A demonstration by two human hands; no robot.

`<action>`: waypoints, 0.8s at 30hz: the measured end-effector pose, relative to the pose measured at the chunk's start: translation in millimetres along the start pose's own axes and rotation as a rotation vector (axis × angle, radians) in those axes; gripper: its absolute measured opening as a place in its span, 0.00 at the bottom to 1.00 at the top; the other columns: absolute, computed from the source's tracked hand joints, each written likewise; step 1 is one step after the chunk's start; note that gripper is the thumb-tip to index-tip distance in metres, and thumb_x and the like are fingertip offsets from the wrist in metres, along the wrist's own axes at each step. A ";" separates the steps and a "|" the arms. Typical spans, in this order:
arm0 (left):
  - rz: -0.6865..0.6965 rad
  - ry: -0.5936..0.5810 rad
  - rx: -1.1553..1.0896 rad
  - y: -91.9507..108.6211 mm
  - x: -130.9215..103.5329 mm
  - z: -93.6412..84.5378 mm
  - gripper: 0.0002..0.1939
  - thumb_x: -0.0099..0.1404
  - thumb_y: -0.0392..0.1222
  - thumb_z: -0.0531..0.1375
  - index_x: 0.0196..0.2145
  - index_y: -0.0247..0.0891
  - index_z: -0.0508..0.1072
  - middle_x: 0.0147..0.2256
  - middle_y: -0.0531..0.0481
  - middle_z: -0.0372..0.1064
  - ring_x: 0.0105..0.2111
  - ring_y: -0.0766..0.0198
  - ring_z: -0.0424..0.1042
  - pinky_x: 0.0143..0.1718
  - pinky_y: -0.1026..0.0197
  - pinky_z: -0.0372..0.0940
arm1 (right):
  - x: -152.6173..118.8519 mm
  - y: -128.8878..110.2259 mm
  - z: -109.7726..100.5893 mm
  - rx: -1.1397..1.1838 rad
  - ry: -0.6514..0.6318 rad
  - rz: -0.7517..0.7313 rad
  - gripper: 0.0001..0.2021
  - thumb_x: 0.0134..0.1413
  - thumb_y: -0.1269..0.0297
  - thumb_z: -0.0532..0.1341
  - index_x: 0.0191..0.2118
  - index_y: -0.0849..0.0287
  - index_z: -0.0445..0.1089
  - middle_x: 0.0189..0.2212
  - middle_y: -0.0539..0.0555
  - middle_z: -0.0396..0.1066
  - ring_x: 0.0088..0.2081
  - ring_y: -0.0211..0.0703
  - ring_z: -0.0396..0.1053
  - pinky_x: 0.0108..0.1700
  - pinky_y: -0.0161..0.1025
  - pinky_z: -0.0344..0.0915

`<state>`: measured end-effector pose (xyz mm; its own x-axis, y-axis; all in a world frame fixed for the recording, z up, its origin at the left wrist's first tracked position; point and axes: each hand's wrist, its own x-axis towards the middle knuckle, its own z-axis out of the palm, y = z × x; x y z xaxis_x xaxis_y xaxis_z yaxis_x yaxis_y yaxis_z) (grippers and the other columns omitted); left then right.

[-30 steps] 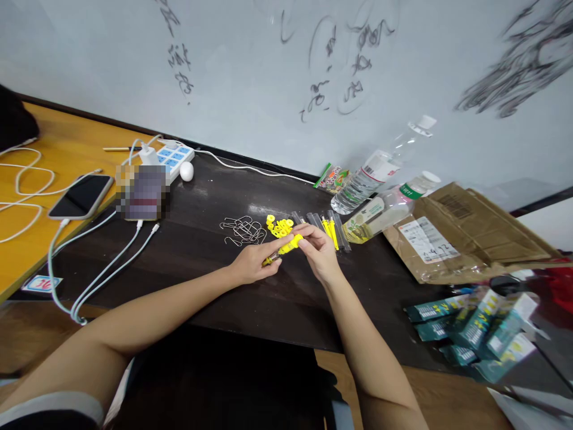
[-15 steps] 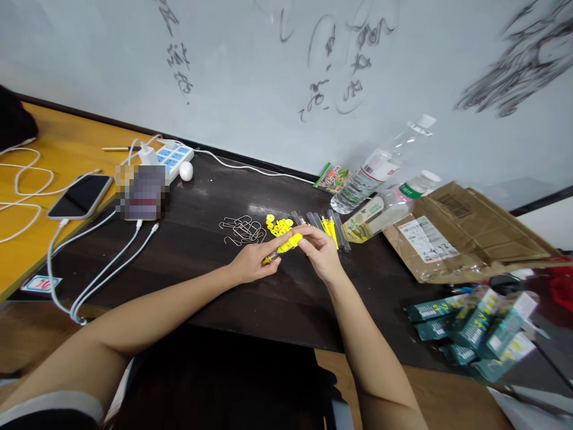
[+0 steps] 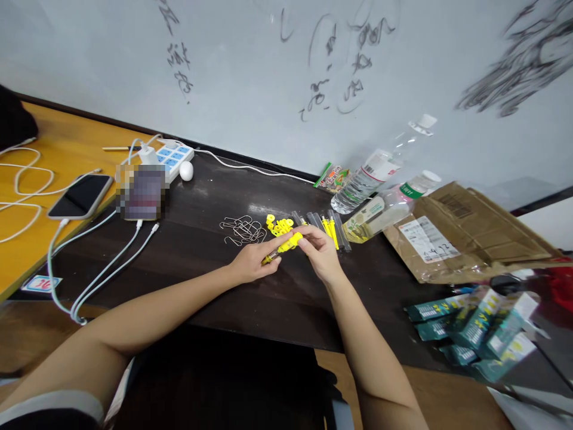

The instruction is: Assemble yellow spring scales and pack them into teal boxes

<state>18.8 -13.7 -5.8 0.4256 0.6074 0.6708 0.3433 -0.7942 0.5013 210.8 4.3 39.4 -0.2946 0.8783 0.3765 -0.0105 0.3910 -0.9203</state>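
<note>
There is one left hand [image 3: 250, 263], one right hand [image 3: 323, 255] and two bottles [image 3: 372, 169]. Hooks [image 3: 244, 230] and yellow bits [image 3: 283, 226] are too jumbled to count.

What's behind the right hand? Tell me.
Beyond the right hand are clear tubes and yellow sticks, then two bottles. The hand hides parts of some tubes; anything else it covers can't be seen.

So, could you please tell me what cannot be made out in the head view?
In the head view:
Yellow piece: partly hidden by the left hand and right hand.
Pixelated object: details lost to mosaic.
Black item: cut off by the left edge.
Green packages: small print blurred.
</note>
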 end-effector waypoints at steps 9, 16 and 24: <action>-0.023 -0.012 0.038 0.5 -1.0 0.2 0.35 0.64 0.38 0.52 0.67 0.45 0.47 0.41 0.52 0.74 0.24 0.73 0.67 0.32 0.68 0.66 | -0.8 -6.7 5.4 -0.024 0.034 -0.030 0.10 0.50 0.54 0.66 0.35 0.53 0.73 0.35 0.52 0.74 0.36 0.41 0.71 0.39 0.39 0.69; 0.015 0.012 0.019 1.0 -0.3 0.0 0.34 0.64 0.37 0.53 0.66 0.45 0.48 0.42 0.51 0.74 0.26 0.73 0.67 0.33 0.69 0.66 | 0.6 -4.9 0.3 -0.027 -0.027 -0.037 0.11 0.52 0.53 0.64 0.36 0.54 0.73 0.36 0.53 0.73 0.38 0.43 0.71 0.41 0.40 0.68; 0.036 0.035 0.018 1.6 -0.9 1.4 0.33 0.64 0.38 0.53 0.66 0.44 0.50 0.41 0.51 0.74 0.24 0.73 0.68 0.31 0.70 0.66 | -0.5 1.6 7.2 0.053 0.022 -0.040 0.13 0.49 0.53 0.66 0.30 0.56 0.66 0.34 0.52 0.69 0.39 0.42 0.69 0.43 0.42 0.67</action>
<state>20.1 -15.6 -6.4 0.4080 0.5775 0.7072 0.3440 -0.8147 0.4668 204.1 2.6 36.9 -0.2720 0.8685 0.4144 -0.0721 0.4110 -0.9088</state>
